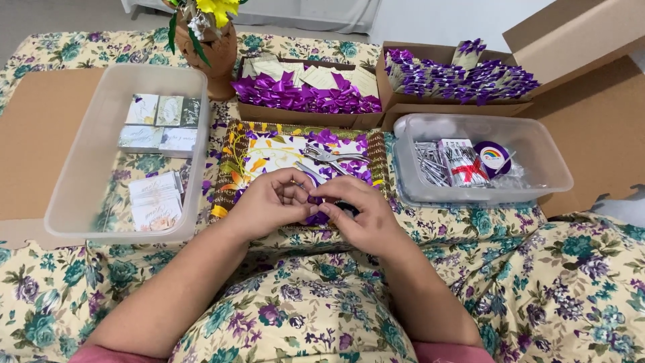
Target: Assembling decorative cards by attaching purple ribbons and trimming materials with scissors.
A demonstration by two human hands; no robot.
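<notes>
At the centre of the frame a small purple ribbon [316, 210] is pinched between both hands. The left hand [269, 202] has its fingers [295, 180] curled together onto the ribbon from the left; the right hand [359, 215] has its fingers [329, 195] closed on it from the right, so the fingertips of the two hands nearly touch. The hands are held over the lower edge of a patterned tray [232, 168], on which a metal punch [326, 158] is laid just above them.

At the left a clear bin [67, 195] with small cards [156, 200] is seen. At the right a second clear bin [537, 154] holds a ribbon spool [492, 156]. Along the top, two cardboard boxes of purple bows [302, 94] and tagged packets [463, 81] are set side by side, beside a vase [213, 54]. Everything rests on a floral cloth [537, 296].
</notes>
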